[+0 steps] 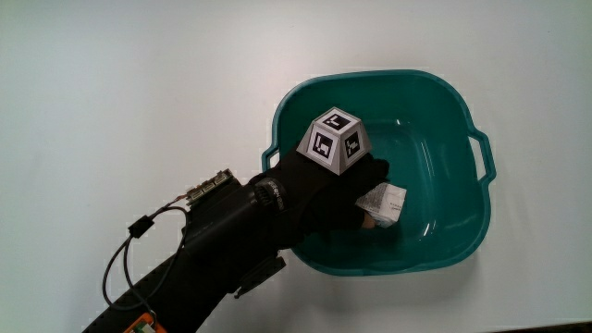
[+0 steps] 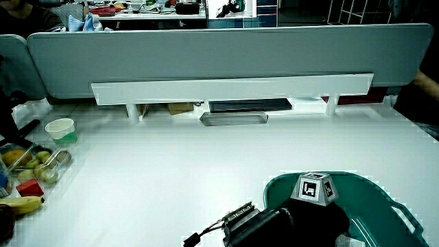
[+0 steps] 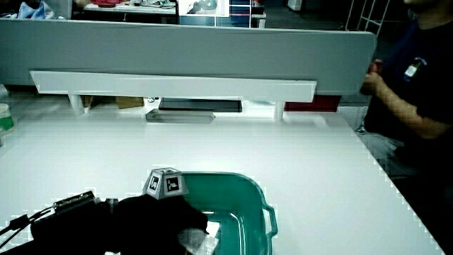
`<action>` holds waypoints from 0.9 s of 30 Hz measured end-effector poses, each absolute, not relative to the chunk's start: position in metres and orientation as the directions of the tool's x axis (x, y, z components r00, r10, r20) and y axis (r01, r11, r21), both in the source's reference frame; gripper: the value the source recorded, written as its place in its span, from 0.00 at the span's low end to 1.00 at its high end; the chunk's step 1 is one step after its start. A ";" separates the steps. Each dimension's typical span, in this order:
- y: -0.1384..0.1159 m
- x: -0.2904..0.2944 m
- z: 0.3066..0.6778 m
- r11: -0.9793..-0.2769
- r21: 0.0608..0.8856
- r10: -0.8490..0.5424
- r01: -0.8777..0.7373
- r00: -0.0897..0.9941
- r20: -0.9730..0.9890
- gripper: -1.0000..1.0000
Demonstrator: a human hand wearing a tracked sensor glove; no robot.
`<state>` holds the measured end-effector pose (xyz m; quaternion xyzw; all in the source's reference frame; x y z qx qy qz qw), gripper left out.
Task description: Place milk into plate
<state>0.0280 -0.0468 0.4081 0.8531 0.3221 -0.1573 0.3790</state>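
- The hand [image 1: 338, 190] in its black glove is reaching down inside the teal basin [image 1: 462, 227], the vessel standing in for the plate here, with the patterned cube [image 1: 334, 141] riding on its back above the basin's rim.
- Its fingers are curled around the milk [image 1: 384, 202], a small pale carton, and they have hold of it; part of the carton pokes out past the fingertips.
- The milk is inside the basin, low down near the floor of the bowl and close to the wall nearest the person; whether it already touches the floor cannot be told.
- The forearm [image 1: 208, 254] crosses the basin's rim at the corner nearest the person, with a small circuit board and thin black wires strapped along it.
- In a side view the hand [image 3: 152, 216] again sits over the basin [image 3: 244, 195], with the pale carton [image 3: 202, 241] showing just under the fingers.
- The basin rests on the white table [image 1: 139, 92], toward the edge nearest the person, with a handle [image 1: 482, 153] jutting out from its rim.
- In a side view a pale green cup [image 2: 61, 130], a banana [image 2: 20, 204] and a clear tray of fruit [image 2: 34, 165] sit at the table's side edge, well apart from the basin [image 2: 374, 199].
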 end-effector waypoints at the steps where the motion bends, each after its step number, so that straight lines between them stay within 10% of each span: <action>1: -0.048 0.027 0.413 -0.502 0.543 0.424 0.673 0.739 -0.523 0.30; 7: -0.054 0.005 0.398 -0.548 0.427 0.447 0.719 0.684 -0.577 0.16; 14: -0.046 -0.023 0.352 -0.545 0.496 0.358 0.676 0.723 -0.591 0.00; 20: -0.029 -0.046 0.341 -0.491 0.612 0.283 0.621 0.777 -0.562 0.00; 27: -0.016 -0.076 0.295 -0.533 0.549 0.347 0.644 0.758 -0.553 0.00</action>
